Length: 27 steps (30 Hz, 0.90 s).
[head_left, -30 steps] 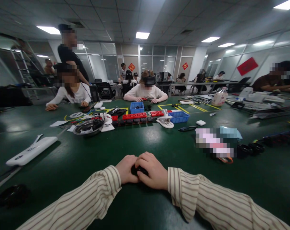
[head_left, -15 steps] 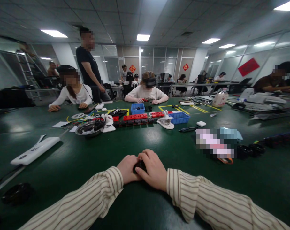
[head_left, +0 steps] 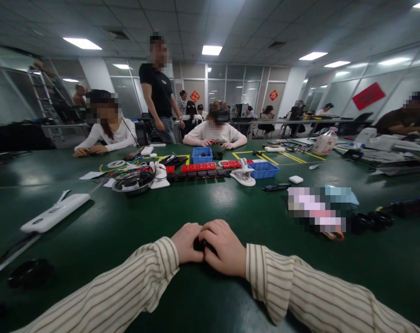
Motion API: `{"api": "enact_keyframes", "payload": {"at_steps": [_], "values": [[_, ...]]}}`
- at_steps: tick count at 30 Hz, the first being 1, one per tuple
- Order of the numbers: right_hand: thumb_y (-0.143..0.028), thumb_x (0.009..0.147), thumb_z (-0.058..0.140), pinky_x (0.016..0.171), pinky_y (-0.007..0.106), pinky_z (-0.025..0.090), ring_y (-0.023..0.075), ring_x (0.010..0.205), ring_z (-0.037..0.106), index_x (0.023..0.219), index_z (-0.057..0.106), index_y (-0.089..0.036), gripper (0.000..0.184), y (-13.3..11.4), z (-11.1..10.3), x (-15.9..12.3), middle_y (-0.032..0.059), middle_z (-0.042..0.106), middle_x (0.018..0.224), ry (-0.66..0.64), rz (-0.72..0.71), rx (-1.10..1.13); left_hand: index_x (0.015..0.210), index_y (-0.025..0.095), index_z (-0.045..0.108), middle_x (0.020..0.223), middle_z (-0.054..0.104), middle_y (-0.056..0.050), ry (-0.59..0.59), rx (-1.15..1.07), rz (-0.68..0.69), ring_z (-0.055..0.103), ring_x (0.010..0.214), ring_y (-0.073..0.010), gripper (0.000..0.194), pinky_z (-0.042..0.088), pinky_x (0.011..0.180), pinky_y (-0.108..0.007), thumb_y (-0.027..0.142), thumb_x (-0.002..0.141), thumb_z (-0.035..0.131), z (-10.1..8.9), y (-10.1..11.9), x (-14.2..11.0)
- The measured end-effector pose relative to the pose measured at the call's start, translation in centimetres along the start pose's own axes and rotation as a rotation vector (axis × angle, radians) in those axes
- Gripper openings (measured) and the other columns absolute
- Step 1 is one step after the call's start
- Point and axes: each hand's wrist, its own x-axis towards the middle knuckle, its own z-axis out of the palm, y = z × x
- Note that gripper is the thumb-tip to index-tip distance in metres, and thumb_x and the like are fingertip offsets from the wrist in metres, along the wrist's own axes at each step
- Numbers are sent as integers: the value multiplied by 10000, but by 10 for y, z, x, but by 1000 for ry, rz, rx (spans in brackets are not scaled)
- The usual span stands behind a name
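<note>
In the middle of the near table, my left hand (head_left: pixel 188 243) and my right hand (head_left: pixel 223 245) meet around a small glossy black object (head_left: pixel 209 247). Only a dark curved part of it shows between the thumbs and fingers, so its kind is hidden. The fingers of both hands are curled over it, the right hand's covering its top and far side. The object rests on or just above the green tabletop (head_left: pixel 144 217); I cannot tell which.
Left of my arm lies a black ring-shaped item (head_left: pixel 30 272), with a white elongated device (head_left: pixel 55 212) beyond it. Ahead stand a metal bowl (head_left: pixel 132 187), red sockets (head_left: pixel 198 167), a white clip base (head_left: pixel 243 175) and a blue bin (head_left: pixel 264 170). More black rings (head_left: pixel 361 222) lie right. Co-workers sit opposite.
My right hand's fingers have shifted slightly on the black object, and the thumb sits lower. The view has turned slightly left. A standing person in the background has moved right.
</note>
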Motion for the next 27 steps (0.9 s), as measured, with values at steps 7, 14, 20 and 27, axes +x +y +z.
{"api": "enact_keyframes", "payload": {"at_steps": [7,14,20,27], "values": [[-306,762,470,844,377,351,207,905,464,981,494,-156,266,1,-1,0,82,537,972,62,-42,148,871,181,591,835,604,-20,15,-3,1,552,769,-222,412,407,717,-314,472,597,688,-1,3,-1],[-377,769,575,778,348,361,200,859,433,919,509,-156,275,1,3,-1,64,492,912,48,174,3,967,173,574,839,611,-39,5,2,-34,571,759,-247,585,434,716,-346,556,548,715,-9,12,-1],[-243,748,570,768,335,351,180,835,428,872,521,-160,157,-2,1,-1,49,494,893,9,144,1,811,173,576,761,589,-9,-6,9,19,542,716,-210,328,393,671,-300,392,599,695,-5,7,-1],[-122,649,409,807,339,364,162,824,492,779,517,-175,177,-3,-2,0,36,563,831,12,-98,174,727,179,567,713,549,25,-39,1,65,506,702,-175,288,358,667,-269,332,547,732,1,-4,1]]}}
